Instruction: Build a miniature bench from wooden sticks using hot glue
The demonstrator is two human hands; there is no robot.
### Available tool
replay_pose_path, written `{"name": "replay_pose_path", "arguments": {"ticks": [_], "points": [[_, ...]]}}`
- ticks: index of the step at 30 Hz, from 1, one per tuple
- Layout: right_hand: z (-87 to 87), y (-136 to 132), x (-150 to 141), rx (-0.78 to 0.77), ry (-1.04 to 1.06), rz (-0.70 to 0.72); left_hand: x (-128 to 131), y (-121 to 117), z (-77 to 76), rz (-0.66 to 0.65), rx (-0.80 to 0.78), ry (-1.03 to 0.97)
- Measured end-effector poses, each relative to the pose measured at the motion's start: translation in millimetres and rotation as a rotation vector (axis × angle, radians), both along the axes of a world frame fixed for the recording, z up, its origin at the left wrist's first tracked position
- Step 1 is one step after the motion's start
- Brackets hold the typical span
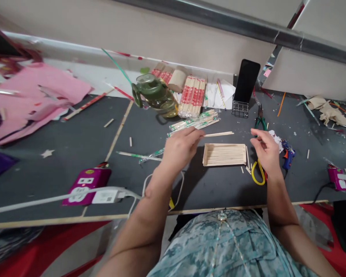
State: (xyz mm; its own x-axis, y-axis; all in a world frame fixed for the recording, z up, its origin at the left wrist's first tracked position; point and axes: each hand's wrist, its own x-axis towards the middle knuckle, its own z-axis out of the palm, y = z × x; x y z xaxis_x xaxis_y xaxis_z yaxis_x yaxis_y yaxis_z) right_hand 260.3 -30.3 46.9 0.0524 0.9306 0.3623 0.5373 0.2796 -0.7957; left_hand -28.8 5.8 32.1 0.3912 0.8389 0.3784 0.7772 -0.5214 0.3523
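My left hand point(182, 145) is closed on the end of a pair of thin wooden chopsticks point(220, 134), which point right above a shallow box. The box point(225, 165) is made of wooden sticks laid side by side, with low walls, and rests on the dark table. My right hand point(265, 150) hovers right of the box, thumb and fingers apart, holding nothing I can see. Beneath it are yellow-handled scissors point(258, 177), partly hidden. A few short stick pieces point(248, 159) lie between the box and the scissors.
Behind the box are wrapped chopsticks point(194, 125), a bundle in red-and-white paper point(192, 96), a green jug point(157, 94) and a phone point(247, 80) on a wire stand. Pliers point(260, 119) and a blue glue gun point(289, 156) lie right. A purple power socket box point(88, 184) stands left.
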Motion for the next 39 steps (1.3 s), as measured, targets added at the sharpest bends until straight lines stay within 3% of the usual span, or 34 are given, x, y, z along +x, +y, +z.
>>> {"name": "replay_pose_path", "arguments": {"ticks": [4,9,13,18,23,30,39], "points": [[0.9,7,-1,-0.056,-0.06,0.144,26,3,7.0,-0.14,-0.032,-0.082],[-8.8,11,6,-0.229,0.046,0.065,34,10,7.8,-0.207,-0.146,-0.167],[-26.4,21,16,-0.349,0.152,-0.005,13,21,-9.1,-0.094,-0.349,-0.308],[-52.9,26,23,-0.448,0.186,-0.03,-16,20,-54.0,0.189,-0.647,-0.722],[-66.6,23,23,-0.478,0.184,-0.023,-10,6,-85.0,0.314,-0.733,-0.955],[-69.4,21,26,-0.518,0.237,-0.002,5,-4,-88.2,0.341,-0.784,-1.142],[-67.6,19,26,-0.469,0.04,-0.012,4,-7,-92.2,0.328,-0.717,-0.971]]}}
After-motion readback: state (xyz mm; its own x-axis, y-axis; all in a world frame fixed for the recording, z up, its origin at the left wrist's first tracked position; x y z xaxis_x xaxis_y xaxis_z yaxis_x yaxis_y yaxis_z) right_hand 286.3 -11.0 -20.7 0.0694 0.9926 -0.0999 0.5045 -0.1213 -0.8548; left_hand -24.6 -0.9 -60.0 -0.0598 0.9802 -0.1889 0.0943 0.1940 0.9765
